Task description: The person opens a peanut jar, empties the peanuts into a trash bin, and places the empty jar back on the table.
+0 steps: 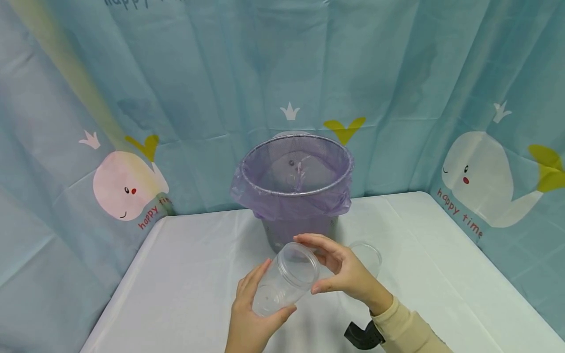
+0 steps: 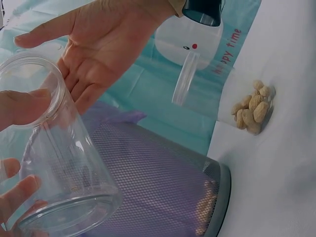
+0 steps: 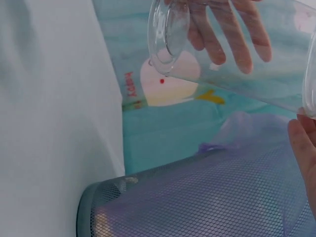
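Observation:
My left hand (image 1: 253,314) grips a clear plastic jar (image 1: 282,289), which is tilted with its rim toward the upper right. The jar looks empty in the left wrist view. Beside its rim is my right hand (image 1: 348,274), thumb and fingers spread apart. In the left wrist view the right palm (image 2: 106,49) faces the camera and its fingertips pass behind the rim; whether they touch it I cannot tell. A second clear jar (image 1: 368,257), partly behind my right hand, stands on the table with several peanuts (image 2: 254,108) at its bottom.
Behind the hands stands a mesh bin (image 1: 300,228) lined with a purple bag (image 1: 291,203). Peanut-coloured pieces (image 2: 205,212) show through its lower mesh. A white cloth (image 1: 185,284) covers the table, and a blue-green curtain (image 1: 212,162) hangs around it. A black device (image 1: 364,336) is at my right wrist.

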`<state>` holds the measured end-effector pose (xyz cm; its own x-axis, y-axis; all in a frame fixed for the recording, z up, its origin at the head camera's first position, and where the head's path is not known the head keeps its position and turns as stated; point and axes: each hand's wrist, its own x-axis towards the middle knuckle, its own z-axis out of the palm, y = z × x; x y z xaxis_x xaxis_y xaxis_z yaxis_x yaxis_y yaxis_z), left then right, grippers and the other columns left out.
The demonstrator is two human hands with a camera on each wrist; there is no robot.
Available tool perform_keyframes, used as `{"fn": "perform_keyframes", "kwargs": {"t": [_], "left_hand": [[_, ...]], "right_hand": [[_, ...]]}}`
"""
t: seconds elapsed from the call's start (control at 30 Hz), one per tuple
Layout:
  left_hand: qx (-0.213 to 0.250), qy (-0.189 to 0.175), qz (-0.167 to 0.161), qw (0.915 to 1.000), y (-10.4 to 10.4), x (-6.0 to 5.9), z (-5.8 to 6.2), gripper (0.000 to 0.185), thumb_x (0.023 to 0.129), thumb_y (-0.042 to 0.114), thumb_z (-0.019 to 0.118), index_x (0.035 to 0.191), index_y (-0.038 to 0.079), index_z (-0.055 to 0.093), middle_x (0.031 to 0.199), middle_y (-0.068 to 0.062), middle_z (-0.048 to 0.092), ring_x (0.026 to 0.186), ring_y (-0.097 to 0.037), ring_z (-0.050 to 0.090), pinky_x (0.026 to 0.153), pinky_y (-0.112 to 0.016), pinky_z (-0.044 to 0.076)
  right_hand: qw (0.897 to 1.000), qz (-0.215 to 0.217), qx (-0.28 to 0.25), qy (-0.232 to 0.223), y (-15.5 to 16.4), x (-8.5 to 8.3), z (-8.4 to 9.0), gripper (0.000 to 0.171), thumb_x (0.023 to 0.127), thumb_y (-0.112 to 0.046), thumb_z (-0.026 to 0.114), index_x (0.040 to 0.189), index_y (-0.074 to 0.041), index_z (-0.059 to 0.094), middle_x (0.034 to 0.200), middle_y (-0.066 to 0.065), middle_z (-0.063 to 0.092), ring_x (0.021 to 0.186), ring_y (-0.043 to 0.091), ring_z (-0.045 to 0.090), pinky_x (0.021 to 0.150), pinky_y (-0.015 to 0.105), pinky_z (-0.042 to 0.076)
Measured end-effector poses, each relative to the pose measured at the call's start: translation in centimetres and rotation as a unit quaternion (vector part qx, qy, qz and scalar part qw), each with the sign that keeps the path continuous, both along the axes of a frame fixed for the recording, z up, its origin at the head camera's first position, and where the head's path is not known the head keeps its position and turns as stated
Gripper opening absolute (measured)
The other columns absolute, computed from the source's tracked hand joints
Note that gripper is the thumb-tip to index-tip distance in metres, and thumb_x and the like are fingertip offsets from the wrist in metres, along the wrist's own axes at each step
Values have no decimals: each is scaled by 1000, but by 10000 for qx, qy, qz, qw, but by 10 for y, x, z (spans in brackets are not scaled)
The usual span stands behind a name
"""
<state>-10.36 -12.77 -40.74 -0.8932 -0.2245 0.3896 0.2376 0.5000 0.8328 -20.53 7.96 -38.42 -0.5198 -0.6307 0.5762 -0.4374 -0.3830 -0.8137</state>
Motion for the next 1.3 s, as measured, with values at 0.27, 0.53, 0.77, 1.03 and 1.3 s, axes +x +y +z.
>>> {"fn": "perform_keyframes", "kwargs": {"t": [0.27, 0.53, 0.77, 1.03, 1.3], "left_hand": [[-6, 72, -1, 10000, 0, 0, -1, 96, 56, 20, 98, 139, 40, 54, 138, 15, 57, 121, 1, 48, 94, -38, 52], [27, 77, -82, 9999, 1, -1, -1, 94, 59, 20, 97, 140, 39, 53, 139, 13, 57, 121, 0, 47, 95, -43, 51], [131, 84, -130, 9998, 2, -3, -1, 92, 61, 21, 96, 140, 39, 53, 139, 12, 56, 121, -2, 45, 96, -50, 48], [-159, 444, 110, 9988, 3, -5, -5, 94, 58, 17, 97, 141, 33, 54, 138, 8, 59, 115, -1, 45, 89, -40, 49], [-680, 912, 348, 9929, 4, -7, -10, 97, 56, 11, 97, 142, 28, 54, 137, 3, 60, 114, -2, 43, 84, -35, 51]], "right_hand": [[9998, -23, 188, -6, -1, 2, -1, 78, 84, -8, 79, 147, 10, 36, 152, -3, 47, 138, 8, 46, 114, 20, 41], [9989, -308, 314, -140, -2, 4, -2, 79, 81, -6, 81, 145, 11, 38, 148, -9, 50, 134, 4, 48, 112, 17, 41], [9978, -494, 300, -337, -3, 5, -5, 79, 82, -10, 81, 146, 8, 39, 148, -8, 50, 134, 4, 48, 112, 17, 41], [9967, -617, 192, -488, -9, 5, -11, 75, 85, -16, 79, 145, 9, 40, 146, -9, 51, 132, 3, 49, 108, 17, 45], [9935, -792, 144, -808, -13, 9, -14, 77, 84, -19, 80, 144, 9, 41, 142, -9, 55, 125, 4, 55, 100, 19, 51]]}}
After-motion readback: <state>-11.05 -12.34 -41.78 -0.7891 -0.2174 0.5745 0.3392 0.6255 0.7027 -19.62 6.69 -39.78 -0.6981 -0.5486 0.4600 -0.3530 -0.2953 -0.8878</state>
